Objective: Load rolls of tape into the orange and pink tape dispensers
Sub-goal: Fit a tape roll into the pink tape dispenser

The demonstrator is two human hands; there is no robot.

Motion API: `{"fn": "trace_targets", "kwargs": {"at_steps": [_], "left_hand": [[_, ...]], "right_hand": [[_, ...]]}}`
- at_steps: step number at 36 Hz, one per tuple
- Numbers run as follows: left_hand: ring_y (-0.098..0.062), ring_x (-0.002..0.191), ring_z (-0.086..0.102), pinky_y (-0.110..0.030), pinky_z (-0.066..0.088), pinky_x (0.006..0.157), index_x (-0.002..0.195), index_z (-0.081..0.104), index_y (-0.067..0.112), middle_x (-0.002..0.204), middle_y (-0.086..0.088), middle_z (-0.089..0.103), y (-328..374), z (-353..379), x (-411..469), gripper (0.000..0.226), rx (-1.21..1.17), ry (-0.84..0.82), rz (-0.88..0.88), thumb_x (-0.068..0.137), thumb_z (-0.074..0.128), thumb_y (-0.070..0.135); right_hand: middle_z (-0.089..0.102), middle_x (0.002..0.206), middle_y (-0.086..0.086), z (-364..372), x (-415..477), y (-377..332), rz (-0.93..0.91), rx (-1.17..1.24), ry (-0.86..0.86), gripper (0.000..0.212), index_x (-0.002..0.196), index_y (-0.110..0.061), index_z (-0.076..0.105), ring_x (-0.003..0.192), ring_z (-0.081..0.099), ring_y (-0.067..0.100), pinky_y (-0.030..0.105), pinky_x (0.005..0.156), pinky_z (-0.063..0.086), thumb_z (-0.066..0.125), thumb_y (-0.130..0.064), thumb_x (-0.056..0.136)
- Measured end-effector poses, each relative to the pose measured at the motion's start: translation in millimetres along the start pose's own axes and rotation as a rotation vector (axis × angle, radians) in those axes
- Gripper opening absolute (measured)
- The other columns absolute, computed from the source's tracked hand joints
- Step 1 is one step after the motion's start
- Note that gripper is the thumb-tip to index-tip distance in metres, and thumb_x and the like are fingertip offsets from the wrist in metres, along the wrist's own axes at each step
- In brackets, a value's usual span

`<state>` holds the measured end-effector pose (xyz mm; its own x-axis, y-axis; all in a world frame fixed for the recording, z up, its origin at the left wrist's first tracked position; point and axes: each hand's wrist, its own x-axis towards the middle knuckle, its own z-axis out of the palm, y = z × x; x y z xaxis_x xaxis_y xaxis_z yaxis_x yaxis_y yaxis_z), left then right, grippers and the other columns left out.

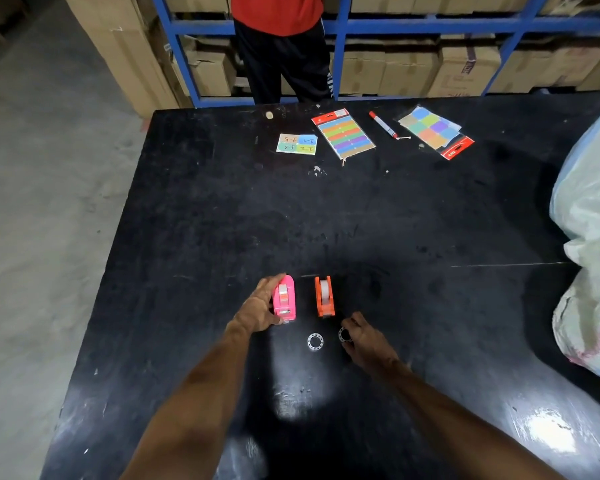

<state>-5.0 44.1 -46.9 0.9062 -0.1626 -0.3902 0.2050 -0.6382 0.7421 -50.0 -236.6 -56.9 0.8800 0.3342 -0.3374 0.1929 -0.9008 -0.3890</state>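
The pink tape dispenser [284, 299] stands on the black table [361, 220], and my left hand [258, 306] grips its left side. Just to its right stands the orange tape dispenser [324, 296] with a pale roll showing in its slot. A clear tape roll [315, 341] lies flat on the table in front of the two dispensers. My right hand [364, 339] is closed on a second clear tape roll [344, 334], at table level just below the orange dispenser; my fingers hide part of that roll.
At the far side lie a card of coloured labels [297, 144], two packs of coloured stickers [343, 133] [435, 131] and a red marker [383, 124]. A big white sack [589, 237] fills the right edge. A person in a red shirt [281, 46] stands beyond the table by blue shelving.
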Motion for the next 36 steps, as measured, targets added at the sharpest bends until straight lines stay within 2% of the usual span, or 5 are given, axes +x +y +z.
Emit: {"fn": "trace_targets", "kwargs": {"at_steps": [6, 12, 20, 27, 36], "left_hand": [[-0.022, 0.109, 0.053, -0.025, 0.059, 0.081, 0.157, 0.007, 0.035, 0.15, 0.002, 0.019, 6.7, -3.9, -8.4, 0.133, -0.006, -0.06, -0.073, 0.059, 0.077, -0.021], [-0.027, 0.103, 0.054, -0.045, 0.057, 0.085, 0.146, 0.029, 0.018, 0.128, -0.007, 0.037, 24.0, 44.8, -59.9, 0.092, 0.405, 0.381, -0.086, 0.062, 0.051, -0.015], [-0.029, 0.133, 0.033, -0.044, 0.041, 0.109, 0.154, 0.019, 0.024, 0.158, -0.004, 0.022, 45.6, 126.5, -83.0, 0.069, 0.503, 0.075, -0.054, 0.092, 0.047, 0.034], [-0.033, 0.152, 0.016, -0.039, 0.021, 0.124, 0.153, 0.029, 0.019, 0.165, -0.005, 0.018, 33.9, 126.3, -72.9, 0.061, 0.551, -0.019, -0.064, 0.097, 0.042, 0.0], [-0.027, 0.104, 0.059, -0.037, 0.05, 0.092, 0.119, 0.063, 0.02, 0.118, -0.004, 0.064, 18.0, 31.0, -96.5, 0.028, 0.452, 0.215, 0.025, 0.095, 0.049, 0.021]], "right_hand": [[0.049, 0.133, 0.01, -0.7, 1.2, 1.4, 0.014, 0.017, -0.013, 0.032, 0.12, -0.012, 0.057, 0.101, 0.064, 0.037, 0.043, 0.081, 0.052, 0.059, -0.023, 0.09], [0.048, 0.135, 0.006, 1.5, 1.1, 3.7, 0.044, 0.072, 0.0, 0.041, 0.125, -0.017, 0.056, 0.101, 0.066, 0.036, 0.041, 0.081, 0.054, 0.064, -0.018, 0.085], [0.049, 0.128, 0.008, -5.8, -3.2, -1.1, 0.042, 0.067, -0.042, 0.035, 0.118, -0.013, 0.057, 0.104, 0.064, 0.038, 0.043, 0.085, 0.054, 0.063, -0.012, 0.084], [0.052, 0.131, 0.005, -4.7, -20.8, -3.3, 0.089, 0.059, -0.115, 0.037, 0.122, -0.017, 0.058, 0.115, 0.061, 0.031, 0.039, 0.097, 0.051, 0.068, -0.016, 0.086], [0.055, 0.121, 0.004, -3.4, -9.5, -74.3, -0.129, 0.052, -0.052, 0.027, 0.115, -0.019, 0.058, 0.104, 0.063, 0.029, 0.038, 0.084, 0.052, 0.059, -0.03, 0.09]]}}
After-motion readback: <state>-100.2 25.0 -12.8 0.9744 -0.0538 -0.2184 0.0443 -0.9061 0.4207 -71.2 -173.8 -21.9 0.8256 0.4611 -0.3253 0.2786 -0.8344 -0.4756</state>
